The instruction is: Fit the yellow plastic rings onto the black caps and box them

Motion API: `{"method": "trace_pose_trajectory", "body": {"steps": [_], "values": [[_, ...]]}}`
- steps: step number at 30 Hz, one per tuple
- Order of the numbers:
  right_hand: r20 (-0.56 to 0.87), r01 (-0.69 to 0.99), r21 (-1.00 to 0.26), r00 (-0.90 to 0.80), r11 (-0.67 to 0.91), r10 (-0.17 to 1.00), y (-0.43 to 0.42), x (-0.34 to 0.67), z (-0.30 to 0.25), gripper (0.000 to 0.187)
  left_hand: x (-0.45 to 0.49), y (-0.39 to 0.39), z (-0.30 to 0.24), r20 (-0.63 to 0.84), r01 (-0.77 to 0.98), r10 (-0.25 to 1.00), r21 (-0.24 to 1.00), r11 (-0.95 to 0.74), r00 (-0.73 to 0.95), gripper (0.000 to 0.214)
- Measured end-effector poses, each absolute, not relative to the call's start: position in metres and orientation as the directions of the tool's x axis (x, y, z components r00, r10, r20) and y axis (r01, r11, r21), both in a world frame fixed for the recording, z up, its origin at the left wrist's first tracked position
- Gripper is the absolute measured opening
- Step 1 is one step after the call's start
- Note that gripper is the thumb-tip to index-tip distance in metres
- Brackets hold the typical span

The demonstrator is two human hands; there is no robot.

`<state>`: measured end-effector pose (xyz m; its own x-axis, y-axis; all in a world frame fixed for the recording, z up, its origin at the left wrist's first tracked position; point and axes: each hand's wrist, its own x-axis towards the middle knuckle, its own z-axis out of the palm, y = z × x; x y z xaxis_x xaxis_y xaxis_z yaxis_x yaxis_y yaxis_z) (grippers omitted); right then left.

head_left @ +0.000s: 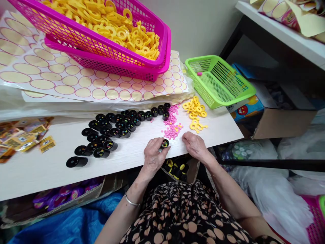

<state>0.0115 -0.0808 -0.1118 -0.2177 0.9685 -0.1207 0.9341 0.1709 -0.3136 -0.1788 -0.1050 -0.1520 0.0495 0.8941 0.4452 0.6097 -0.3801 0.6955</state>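
Observation:
My left hand (154,154) is wrapped round a small black cup (165,143) at the table's front edge, and coloured bits show inside it. To the right, my right hand (195,145) is closed, fingertips together, just above the tabletop; whatever it may hold is hidden. Between and beyond the hands lies a scatter of small pink pieces (173,130). A pile of yellow rings with tabs (195,110) is just past my right hand. Several more black cups (115,132) stand in loose rows to the left, many with coloured bits inside.
Stacked pink baskets (152,73) hold yellow rings at the back, on sheets of round stickers (71,80). A green basket (210,96) with one pink piece stands back right, beside an open carton (279,125). Shiny packets (22,137) lie left. Below is a box of black-and-yellow pieces (177,169).

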Motion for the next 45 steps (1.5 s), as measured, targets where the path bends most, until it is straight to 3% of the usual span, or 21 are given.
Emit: {"method": "trace_pose_trajectory", "body": {"steps": [4, 9, 14, 17, 19, 22, 28, 33, 37, 45], "values": [[-0.077, 0.947, -0.259, -0.217, 0.191, 0.973, -0.081, 0.006, -0.111, 0.020, -0.178, -0.105, -0.151, 0.437, 0.610, 0.898, 0.699, -0.373, 0.049, 0.028], [-0.157, 0.974, -0.216, -0.099, 0.063, 0.983, -0.073, 0.002, -0.107, 0.019, -0.179, -0.105, -0.150, 0.434, 0.608, 0.899, 0.700, -0.375, 0.055, 0.028], [-0.187, 0.986, -0.149, -0.102, 0.074, 0.977, -0.067, -0.003, -0.102, 0.019, -0.179, -0.105, -0.150, 0.444, 0.597, 0.894, 0.702, -0.388, 0.059, 0.029], [-0.156, 0.983, -0.184, -0.043, 0.013, 0.987, -0.065, -0.001, -0.106, 0.017, -0.179, -0.105, -0.151, 0.452, 0.601, 0.890, 0.696, -0.392, 0.058, 0.029], [-0.122, 0.962, -0.273, -0.037, 0.002, 0.992, -0.065, 0.003, -0.111, 0.018, -0.179, -0.105, -0.151, 0.447, 0.602, 0.892, 0.697, -0.390, 0.060, 0.029], [-0.039, 0.906, -0.419, -0.086, 0.062, 0.996, -0.069, 0.009, -0.120, 0.018, -0.179, -0.106, -0.152, 0.435, 0.599, 0.898, 0.705, -0.380, 0.058, 0.030], [0.085, 0.894, -0.418, -0.137, 0.160, 0.987, -0.078, 0.005, -0.122, 0.016, -0.179, -0.106, -0.151, 0.417, 0.581, 0.908, 0.730, -0.361, 0.040, 0.029], [0.231, 0.720, -0.582, -0.300, 0.378, 0.926, -0.084, -0.018, -0.108, 0.014, -0.179, -0.106, -0.146, 0.348, 0.546, 0.937, 0.777, -0.313, 0.041, 0.022], [0.219, 0.676, -0.517, -0.489, 0.525, 0.844, -0.088, -0.038, -0.098, 0.019, -0.179, -0.107, -0.143, 0.315, 0.532, 0.948, 0.797, -0.286, 0.036, 0.020], [0.105, 0.753, -0.371, -0.548, 0.544, 0.830, -0.085, -0.047, -0.089, 0.021, -0.180, -0.108, -0.142, 0.299, 0.526, 0.953, 0.804, -0.278, 0.047, 0.024]]}}
